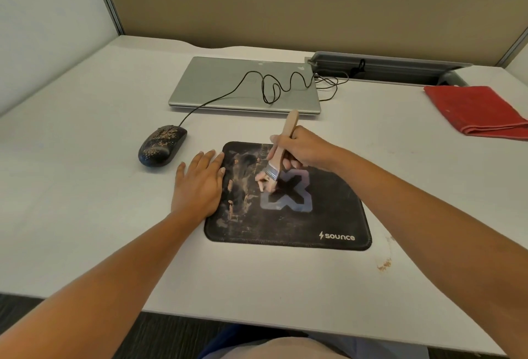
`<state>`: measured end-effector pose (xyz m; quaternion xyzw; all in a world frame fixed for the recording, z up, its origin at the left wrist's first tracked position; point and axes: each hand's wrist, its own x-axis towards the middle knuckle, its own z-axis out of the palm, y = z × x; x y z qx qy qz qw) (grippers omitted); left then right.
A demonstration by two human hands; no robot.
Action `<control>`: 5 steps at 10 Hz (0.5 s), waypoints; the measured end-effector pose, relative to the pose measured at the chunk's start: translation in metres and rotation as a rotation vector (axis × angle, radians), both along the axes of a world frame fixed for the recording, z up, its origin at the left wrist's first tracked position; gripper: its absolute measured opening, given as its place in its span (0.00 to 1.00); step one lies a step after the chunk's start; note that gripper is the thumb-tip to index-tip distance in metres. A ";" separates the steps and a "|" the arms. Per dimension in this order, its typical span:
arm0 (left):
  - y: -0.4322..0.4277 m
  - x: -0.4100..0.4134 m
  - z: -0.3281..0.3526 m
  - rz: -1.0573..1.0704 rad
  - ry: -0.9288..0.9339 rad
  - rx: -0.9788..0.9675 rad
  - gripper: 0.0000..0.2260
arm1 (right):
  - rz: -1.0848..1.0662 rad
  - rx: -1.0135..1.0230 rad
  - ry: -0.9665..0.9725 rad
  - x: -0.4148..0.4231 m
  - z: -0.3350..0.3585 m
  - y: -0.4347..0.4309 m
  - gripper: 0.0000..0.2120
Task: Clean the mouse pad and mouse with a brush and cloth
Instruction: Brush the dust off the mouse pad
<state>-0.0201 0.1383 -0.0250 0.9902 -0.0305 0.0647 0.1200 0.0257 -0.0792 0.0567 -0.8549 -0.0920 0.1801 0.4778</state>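
Both forearms cross the tabletop's front edge. The left hand lies flat, fingers straight, on the left edge of the debris-smeared black mouse pad mid-table, while the right hand grips a wooden brush by its handle, bristles down on the pad's centre. The speckled black mouse sits just left of the pad, the folded red cloth lies near the right edge, and a closed laptop lies toward the back edge.

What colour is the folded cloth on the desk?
The cloth is red, seen in the head view, far right.
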 end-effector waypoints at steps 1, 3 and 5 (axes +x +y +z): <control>0.001 0.000 0.000 0.002 -0.004 0.000 0.20 | -0.078 0.042 -0.063 0.012 0.011 0.001 0.19; 0.000 0.000 0.000 0.002 -0.007 0.004 0.20 | -0.208 -0.074 -0.239 0.032 0.004 0.007 0.16; 0.000 0.000 0.000 -0.001 -0.005 0.002 0.20 | 0.012 -0.100 -0.134 0.023 0.006 0.010 0.17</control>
